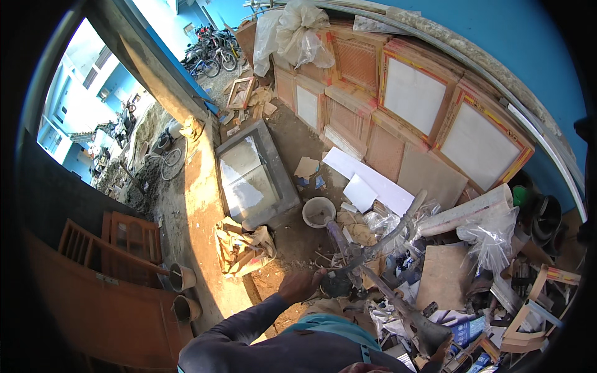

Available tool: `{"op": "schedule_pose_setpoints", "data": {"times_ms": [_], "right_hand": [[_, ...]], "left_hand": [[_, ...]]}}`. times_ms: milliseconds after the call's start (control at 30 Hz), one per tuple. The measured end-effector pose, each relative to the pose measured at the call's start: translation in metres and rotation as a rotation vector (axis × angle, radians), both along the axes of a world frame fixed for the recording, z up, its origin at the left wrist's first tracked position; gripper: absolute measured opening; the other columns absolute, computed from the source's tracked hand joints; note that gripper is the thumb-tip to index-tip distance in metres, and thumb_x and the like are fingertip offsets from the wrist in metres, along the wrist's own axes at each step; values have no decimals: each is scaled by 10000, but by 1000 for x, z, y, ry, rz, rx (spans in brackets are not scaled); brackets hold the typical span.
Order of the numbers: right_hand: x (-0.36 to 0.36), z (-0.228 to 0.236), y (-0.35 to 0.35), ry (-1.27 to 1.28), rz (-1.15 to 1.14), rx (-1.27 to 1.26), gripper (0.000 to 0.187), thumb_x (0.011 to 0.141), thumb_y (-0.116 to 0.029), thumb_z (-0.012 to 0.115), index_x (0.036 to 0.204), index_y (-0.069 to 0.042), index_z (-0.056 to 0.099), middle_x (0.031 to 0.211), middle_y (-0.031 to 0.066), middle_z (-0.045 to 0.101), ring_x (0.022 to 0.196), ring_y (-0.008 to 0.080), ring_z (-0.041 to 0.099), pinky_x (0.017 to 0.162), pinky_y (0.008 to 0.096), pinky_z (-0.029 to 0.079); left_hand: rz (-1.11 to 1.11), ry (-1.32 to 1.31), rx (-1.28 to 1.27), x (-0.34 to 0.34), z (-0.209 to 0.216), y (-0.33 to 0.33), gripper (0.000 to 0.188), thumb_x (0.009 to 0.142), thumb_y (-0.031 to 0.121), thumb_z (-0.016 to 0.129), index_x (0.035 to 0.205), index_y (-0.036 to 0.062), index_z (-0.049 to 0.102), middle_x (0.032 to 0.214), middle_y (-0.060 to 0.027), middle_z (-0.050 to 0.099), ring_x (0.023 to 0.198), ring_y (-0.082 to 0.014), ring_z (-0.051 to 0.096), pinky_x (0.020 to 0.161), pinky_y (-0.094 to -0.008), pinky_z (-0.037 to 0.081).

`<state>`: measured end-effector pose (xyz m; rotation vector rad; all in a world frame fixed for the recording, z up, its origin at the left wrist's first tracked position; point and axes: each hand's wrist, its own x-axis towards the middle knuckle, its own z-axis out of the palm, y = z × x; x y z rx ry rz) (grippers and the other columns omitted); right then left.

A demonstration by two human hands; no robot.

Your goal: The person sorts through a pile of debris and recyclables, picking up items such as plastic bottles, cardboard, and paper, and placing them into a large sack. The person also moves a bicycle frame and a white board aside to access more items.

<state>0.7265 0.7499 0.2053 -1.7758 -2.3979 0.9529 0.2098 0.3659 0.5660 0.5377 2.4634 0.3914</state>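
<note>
A worn bicycle stands in front of me, its curved handlebar (392, 235) slanting from my left side up to the right. Around the left end of that bar the fingers of my left hand (300, 286) are closed. The bicycle's frame tube (390, 291) runs back to a dark saddle (431, 334). Close beside the saddle is my right hand (438, 355), dark and mostly hidden, so its fingers cannot be made out. Below the handlebar the lower bicycle parts merge with the litter.
Litter and cardboard (444, 276) cover the ground at right. A grey framed panel (286, 193), a pale bucket (318, 212) and a crumpled brown sack (244, 248) lie ahead. Stacked framed panels (415, 93) line the blue wall. A low ledge (198, 186) runs along the left.
</note>
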Motion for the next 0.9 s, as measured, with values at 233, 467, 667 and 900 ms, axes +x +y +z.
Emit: {"op": "schedule_pose_setpoints", "data": {"times_ms": [233, 467, 667, 900], "right_hand": [[35, -8, -53, 38, 411, 155, 1176, 713, 11, 798, 1626, 55, 58, 1699, 245, 155, 1569, 379, 194, 1291, 390, 176], [32, -25, -60, 311, 34, -48, 539, 1148, -246, 302, 1630, -17, 232, 1597, 238, 390, 1373, 304, 516, 1146, 366, 422], [27, -30, -57, 180, -142, -185, 563, 1072, 8, 340, 1615, 43, 193, 1629, 273, 332, 1435, 379, 458, 1190, 372, 385], [53, -33, -86, -275, 406, 388, 597, 1053, 5, 356, 1618, 51, 167, 1626, 246, 352, 1442, 368, 454, 1194, 365, 382]], "left_hand": [[43, 214, -40, -17, -24, -13, 662, 1083, 527, 376, 842, 14, 720, 734, -282, 672, 727, -476, 673, 692, -574, 504], [45, 246, -33, -9, -39, -19, 609, 1083, 510, 393, 863, 57, 736, 686, -243, 664, 703, -451, 674, 666, -545, 509], [9, 304, -22, -14, -47, -25, 639, 1089, 503, 383, 799, 45, 722, 673, -248, 655, 665, -452, 661, 641, -550, 498], [68, 209, 19, 23, -46, -56, 605, 1105, 460, 360, 850, 44, 717, 669, -248, 648, 665, -449, 661, 629, -543, 490]]}}
